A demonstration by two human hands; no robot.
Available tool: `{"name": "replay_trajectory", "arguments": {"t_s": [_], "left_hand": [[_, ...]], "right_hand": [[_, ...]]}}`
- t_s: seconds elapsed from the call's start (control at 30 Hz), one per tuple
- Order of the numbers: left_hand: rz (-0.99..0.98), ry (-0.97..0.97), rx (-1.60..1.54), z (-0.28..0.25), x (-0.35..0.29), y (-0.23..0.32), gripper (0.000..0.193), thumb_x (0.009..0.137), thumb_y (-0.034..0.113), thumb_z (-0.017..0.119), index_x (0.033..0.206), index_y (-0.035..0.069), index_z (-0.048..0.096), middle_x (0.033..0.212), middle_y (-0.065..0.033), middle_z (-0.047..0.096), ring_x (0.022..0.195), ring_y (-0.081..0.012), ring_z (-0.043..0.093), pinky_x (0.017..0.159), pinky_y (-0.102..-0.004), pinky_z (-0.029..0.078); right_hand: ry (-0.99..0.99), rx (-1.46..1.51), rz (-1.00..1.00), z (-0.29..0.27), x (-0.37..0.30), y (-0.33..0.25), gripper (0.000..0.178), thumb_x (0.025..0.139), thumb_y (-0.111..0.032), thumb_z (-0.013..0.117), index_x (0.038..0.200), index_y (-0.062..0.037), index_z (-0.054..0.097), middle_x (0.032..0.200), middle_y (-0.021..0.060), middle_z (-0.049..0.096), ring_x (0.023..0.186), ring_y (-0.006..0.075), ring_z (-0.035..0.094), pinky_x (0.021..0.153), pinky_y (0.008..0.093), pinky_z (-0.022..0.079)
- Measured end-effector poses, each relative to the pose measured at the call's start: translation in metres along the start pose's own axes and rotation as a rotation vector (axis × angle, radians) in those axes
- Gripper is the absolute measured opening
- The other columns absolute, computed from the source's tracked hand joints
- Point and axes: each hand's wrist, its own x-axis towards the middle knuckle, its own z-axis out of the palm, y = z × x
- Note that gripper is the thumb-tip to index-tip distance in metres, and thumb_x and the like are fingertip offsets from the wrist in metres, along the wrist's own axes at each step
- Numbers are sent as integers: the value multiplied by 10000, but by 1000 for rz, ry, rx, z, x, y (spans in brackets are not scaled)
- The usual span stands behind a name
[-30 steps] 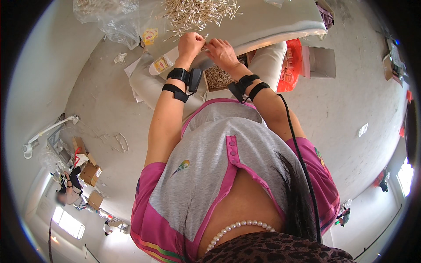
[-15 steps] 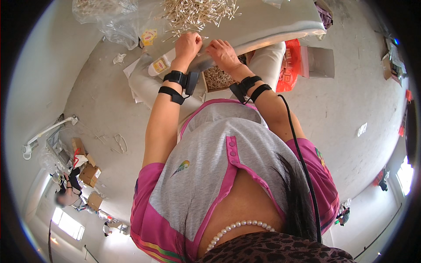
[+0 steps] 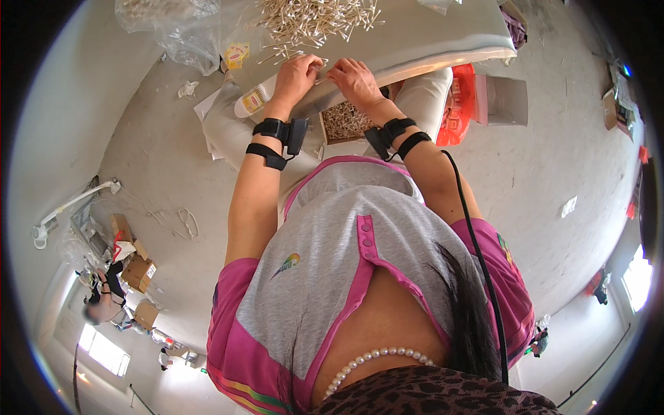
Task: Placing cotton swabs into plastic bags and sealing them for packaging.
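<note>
Apparently a workshop, judging by heaped cotton swabs point(image 3: 317, 21), cardboard boxes point(image 3: 139, 274) and grey concrete-like floor point(image 3: 532, 187).

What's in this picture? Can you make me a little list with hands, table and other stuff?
Left hand: curled, near the heap; whether it holds anything is hard to tell
Right hand: bent, close to the left one; contents unclear
Table: heap of cotton swabs
Lower down: box with more swabs
Left of the hands: container with yellow label
Right: red bag, open pale box
</note>
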Motion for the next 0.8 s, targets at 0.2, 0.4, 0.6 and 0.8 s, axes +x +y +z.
{"name": "replay_trajectory", "arguments": {"t_s": [0.2, 0.4, 0.6, 0.8], "left_hand": [[68, 63, 150, -4, -4, -4, 179, 879, 57, 645, 1052, 87, 682, 934, -107, 687, 835, -281, 678, 748, -377, 542], [-27, 66, -2, 3, -13, 2, 147, 852, 71, 655, 996, 90, 673, 929, -120, 680, 871, -338, 657, 767, -425, 525], [-136, 475, 159, -16, -6, -36, 93, 784, 113, 704, 860, 99, 653, 861, -73, 637, 869, -287, 616, 758, -425, 508], [-199, 318, 248, -24, -3, -39, 103, 791, 132, 703, 885, 108, 668, 891, -78, 647, 910, -303, 630, 787, -431, 518]], "right_hand": [[-4, 7, 1, 0, 1, -2, 120, 847, -170, 663, 963, -148, 681, 959, 19, 599, 961, 211, 604, 815, 372, 467], [7, -14, 17, 0, 0, -4, 136, 852, -177, 669, 982, -136, 669, 959, 22, 599, 955, 209, 605, 827, 375, 462], [2, 19, 58, -3, 4, -10, 158, 867, -191, 675, 1009, -123, 659, 982, 42, 612, 988, 234, 608, 847, 391, 466], [72, 63, 189, 6, 26, -8, 164, 875, -184, 659, 1021, -111, 660, 991, 58, 618, 1010, 259, 618, 867, 415, 487]]}}
